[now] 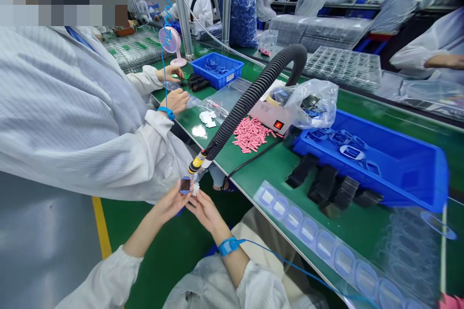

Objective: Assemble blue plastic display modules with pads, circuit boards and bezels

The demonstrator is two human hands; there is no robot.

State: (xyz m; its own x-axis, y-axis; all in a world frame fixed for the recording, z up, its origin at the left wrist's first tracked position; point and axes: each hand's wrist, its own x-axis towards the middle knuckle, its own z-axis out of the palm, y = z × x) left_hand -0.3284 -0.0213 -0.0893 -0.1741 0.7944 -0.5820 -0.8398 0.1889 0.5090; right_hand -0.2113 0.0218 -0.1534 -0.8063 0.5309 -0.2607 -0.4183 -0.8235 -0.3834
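Note:
My left hand (169, 206) grips a small blue-framed part with a dark square face (185, 184), held up off the table's near edge. Between the fingertips of my right hand (207, 210) is a small white piece (196, 188), close beside the blue frame; what exactly it is cannot be made out. Just above both hands ends a black corrugated hose (253, 94) with a yellow-banded nozzle (197, 161). A blue wrist strap (229, 246) with a cord circles my right wrist.
A strip of round clear films (308, 228) lies along the table edge. Behind it are black blocks (321, 184), a blue bin (409, 154) with blue frames, pink strips (252, 134) and a box with a lit switch (268, 115). A co-worker's sleeve (145, 142) is close on the left.

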